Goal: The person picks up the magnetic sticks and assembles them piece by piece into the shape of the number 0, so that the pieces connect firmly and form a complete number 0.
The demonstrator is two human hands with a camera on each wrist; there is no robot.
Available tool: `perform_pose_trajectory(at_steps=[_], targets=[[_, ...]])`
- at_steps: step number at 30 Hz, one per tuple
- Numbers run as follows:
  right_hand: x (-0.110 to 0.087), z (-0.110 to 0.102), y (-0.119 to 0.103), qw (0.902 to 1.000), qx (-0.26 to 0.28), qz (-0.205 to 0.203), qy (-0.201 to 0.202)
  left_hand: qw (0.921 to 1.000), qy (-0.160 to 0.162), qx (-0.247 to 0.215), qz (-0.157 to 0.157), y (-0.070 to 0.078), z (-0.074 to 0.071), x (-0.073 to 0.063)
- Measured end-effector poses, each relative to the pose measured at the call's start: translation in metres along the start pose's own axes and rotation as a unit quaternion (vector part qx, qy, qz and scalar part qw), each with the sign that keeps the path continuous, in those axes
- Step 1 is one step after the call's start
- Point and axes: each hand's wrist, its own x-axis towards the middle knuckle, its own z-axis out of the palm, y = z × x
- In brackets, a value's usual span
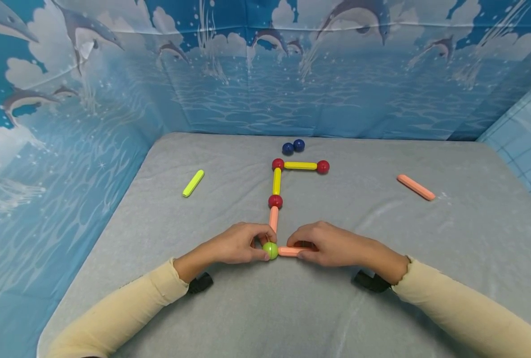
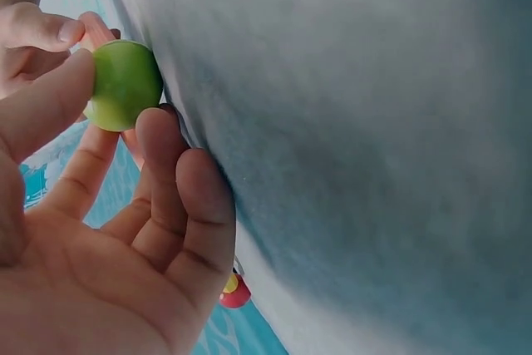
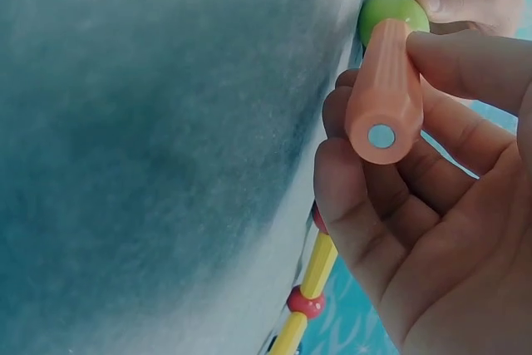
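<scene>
Between the thumb and fingers of my left hand [image 1: 240,243] is a green ball [image 1: 271,250], pinched low at the near end of a chain of rods and balls. My right hand [image 1: 334,244] pinches a salmon-orange rod [image 1: 287,251] whose left end meets that ball; the right wrist view shows the round metal disc [image 3: 381,135] in its free end. A second orange rod [image 1: 273,218] runs from the green ball away to a red ball [image 1: 275,201]. Beyond come a yellow rod [image 1: 276,182], another red ball [image 1: 277,164], a yellow rod [image 1: 300,165] pointing right and a last red ball [image 1: 323,167].
Two dark blue balls [image 1: 293,147] sit side by side behind the chain. A lime-yellow rod [image 1: 193,183] lies to the left, a loose orange rod [image 1: 416,187] to the right. Grey cloth [image 1: 359,174] covers the table; a dolphin-print curtain [image 1: 265,99] hangs behind it.
</scene>
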Motion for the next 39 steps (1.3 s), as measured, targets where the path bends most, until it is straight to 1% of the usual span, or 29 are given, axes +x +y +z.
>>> perform_pose_trajectory(at_steps=[9, 15, 17, 20, 23, 26, 29, 32, 35, 37, 39], targets=[[-0.001, -0.001, 0.000, 1.0000, 0.001, 0.007, -0.005, 1.0000, -0.005, -0.005, 0.000, -0.003, -0.001, 0.001], [-0.001, -0.006, 0.001, 0.9997, 0.010, 0.019, -0.013, 1.0000, -0.006, -0.006, -0.002, -0.003, 0.000, 0.002], [-0.001, -0.010, 0.003, 0.9997, 0.007, 0.021, -0.010, 0.9999, -0.008, -0.007, -0.003, -0.003, 0.001, 0.002], [0.003, -0.023, 0.010, 0.9994, -0.009, 0.032, 0.005, 0.9999, -0.007, -0.007, -0.006, -0.003, 0.001, 0.002], [0.009, -0.040, 0.021, 0.9976, -0.021, 0.060, 0.027, 0.9999, -0.005, -0.008, -0.011, -0.002, 0.001, 0.002], [0.017, -0.054, 0.035, 0.9934, -0.033, 0.097, 0.053, 0.9998, -0.008, -0.010, -0.013, -0.002, 0.001, 0.002], [0.026, -0.066, 0.051, 0.9868, -0.051, 0.131, 0.081, 0.9998, -0.011, -0.011, -0.011, -0.002, 0.001, 0.002], [0.038, -0.077, 0.067, 0.9805, -0.070, 0.149, 0.107, 0.9998, -0.010, -0.013, -0.014, -0.003, 0.001, 0.002], [0.050, -0.088, 0.081, 0.9739, -0.073, 0.169, 0.132, 0.9998, -0.008, -0.013, -0.015, -0.003, 0.000, 0.001], [0.058, -0.094, 0.089, 0.9676, -0.073, 0.194, 0.145, 0.9998, -0.008, -0.012, -0.013, -0.003, 0.000, 0.000], [0.065, -0.101, 0.095, 0.9585, -0.069, 0.227, 0.158, 0.9998, -0.009, -0.012, -0.012, -0.002, 0.000, 0.000]])
